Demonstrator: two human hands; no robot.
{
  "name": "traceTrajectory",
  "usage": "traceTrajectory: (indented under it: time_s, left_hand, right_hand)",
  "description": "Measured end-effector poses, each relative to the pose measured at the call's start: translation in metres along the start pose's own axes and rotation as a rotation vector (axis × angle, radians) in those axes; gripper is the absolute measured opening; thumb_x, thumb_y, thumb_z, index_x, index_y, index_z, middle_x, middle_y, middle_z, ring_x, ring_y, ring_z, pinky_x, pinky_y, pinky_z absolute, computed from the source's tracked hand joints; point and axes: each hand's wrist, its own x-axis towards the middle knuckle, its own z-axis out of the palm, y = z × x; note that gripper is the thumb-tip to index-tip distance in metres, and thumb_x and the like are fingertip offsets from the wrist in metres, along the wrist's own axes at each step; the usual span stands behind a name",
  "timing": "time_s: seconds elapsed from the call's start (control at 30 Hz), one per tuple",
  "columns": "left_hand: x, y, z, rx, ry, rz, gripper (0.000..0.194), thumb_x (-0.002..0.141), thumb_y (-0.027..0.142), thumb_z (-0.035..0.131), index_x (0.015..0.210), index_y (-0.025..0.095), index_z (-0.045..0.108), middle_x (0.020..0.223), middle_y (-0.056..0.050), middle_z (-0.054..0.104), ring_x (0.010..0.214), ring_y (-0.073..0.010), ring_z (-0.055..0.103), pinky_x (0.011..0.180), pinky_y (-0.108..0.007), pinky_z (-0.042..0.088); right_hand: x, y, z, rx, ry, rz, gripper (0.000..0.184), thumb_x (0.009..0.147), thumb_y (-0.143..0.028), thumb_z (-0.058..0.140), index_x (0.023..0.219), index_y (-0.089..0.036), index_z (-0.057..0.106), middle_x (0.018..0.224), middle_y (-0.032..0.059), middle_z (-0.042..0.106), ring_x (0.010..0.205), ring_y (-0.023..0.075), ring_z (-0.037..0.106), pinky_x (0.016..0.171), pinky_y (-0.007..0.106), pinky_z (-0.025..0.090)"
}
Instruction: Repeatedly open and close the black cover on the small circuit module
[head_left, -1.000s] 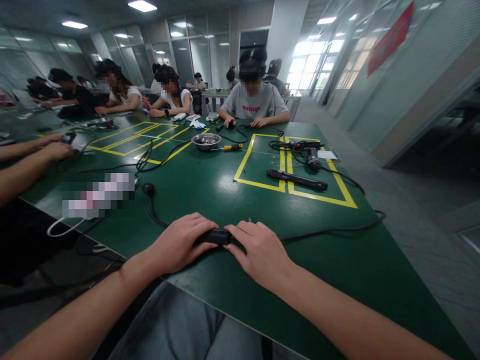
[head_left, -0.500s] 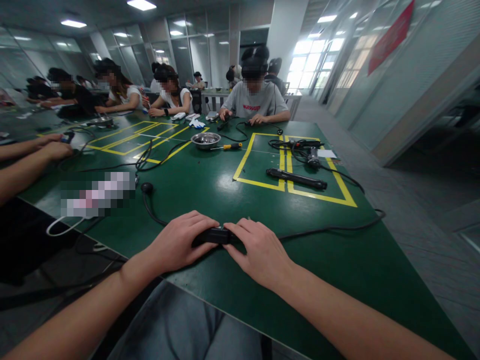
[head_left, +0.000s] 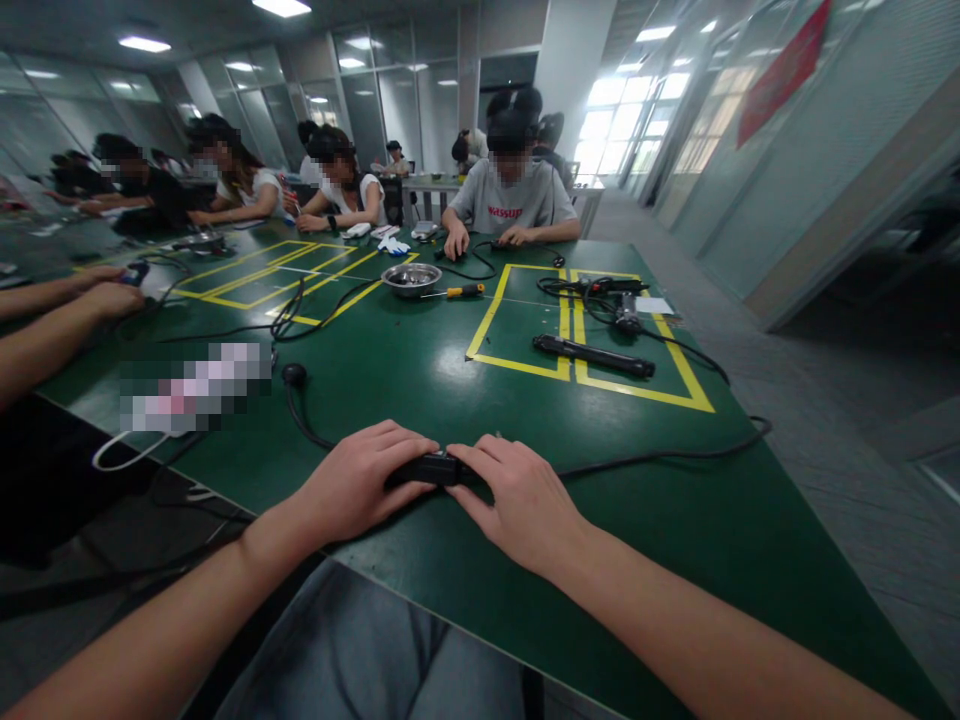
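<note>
Close to the table's near edge, a small black inline box (head_left: 433,469) on a power cord lies between my two hands. My left hand (head_left: 369,478) is closed round its left end, thumb below and fingers above. At the other end, my right hand (head_left: 517,497) pinches the box where the cord leaves it. Both palms hide parts of it. The black cord (head_left: 660,458) runs off to the right along the table. On the left it curves up to a round black plug (head_left: 294,375).
A power strip (head_left: 202,390), partly blurred, lies left on the green table (head_left: 420,390). Ahead are a metal bowl (head_left: 411,280) and a yellow-black screwdriver (head_left: 463,291). Yellow tape surrounds a black tube (head_left: 592,357) and a corded tool (head_left: 624,315). A co-worker (head_left: 512,195) sits opposite; another person's hands (head_left: 112,290) are at left.
My hands and the box stay in place. Across the table, the co-worker's hand on the left side of the view has shifted slightly.
</note>
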Motion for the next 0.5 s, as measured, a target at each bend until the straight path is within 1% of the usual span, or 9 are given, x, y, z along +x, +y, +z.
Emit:
traceTrajectory:
  time_s: [0.2,0.3,0.4,0.5]
  left_hand:
    - [0.0005,0.0012,0.0007,-0.013,0.020,-0.010,0.026,0.108,0.036,0.065,0.128,0.020,0.071,0.110,-0.010,0.081,0.100,-0.0252,0.075,0.087,-0.037,0.062]
    - [0.0002,0.0012,-0.0004,-0.014,0.013,0.002,0.029,0.107,0.037,0.066,0.129,0.019,0.070,0.113,-0.011,0.080,0.100,-0.0262,0.074,0.087,-0.039,0.062]
    - [-0.0006,0.0018,-0.0029,-0.021,0.018,0.028,0.035,0.105,0.040,0.068,0.132,0.018,0.070,0.117,-0.013,0.079,0.103,-0.0275,0.074,0.089,-0.040,0.062]
    - [-0.0015,0.0022,-0.0046,-0.035,0.046,0.054,0.031,0.107,0.036,0.065,0.131,0.018,0.071,0.116,-0.013,0.079,0.102,-0.0268,0.074,0.087,-0.039,0.062]
  right_hand:
    - [0.0007,-0.0008,-0.0005,0.002,-0.017,0.005,0.029,0.105,-0.027,0.071,0.132,-0.020,0.073,0.105,0.0089,0.075,0.093,0.0267,0.072,0.085,0.041,0.058]
    - [0.0006,-0.0025,-0.0017,0.017,-0.037,0.019,0.031,0.103,-0.028,0.073,0.132,-0.020,0.072,0.107,0.0095,0.075,0.095,0.0279,0.073,0.087,0.043,0.059]
    - [-0.0002,-0.0050,-0.0025,0.047,-0.044,0.036,0.041,0.098,-0.032,0.078,0.136,-0.019,0.069,0.113,0.0111,0.076,0.103,0.0313,0.073,0.093,0.048,0.059]
    - [-0.0011,-0.0069,-0.0029,0.072,-0.045,0.054,0.053,0.095,-0.034,0.079,0.142,-0.016,0.064,0.119,0.0129,0.077,0.107,0.0329,0.073,0.101,0.054,0.057]
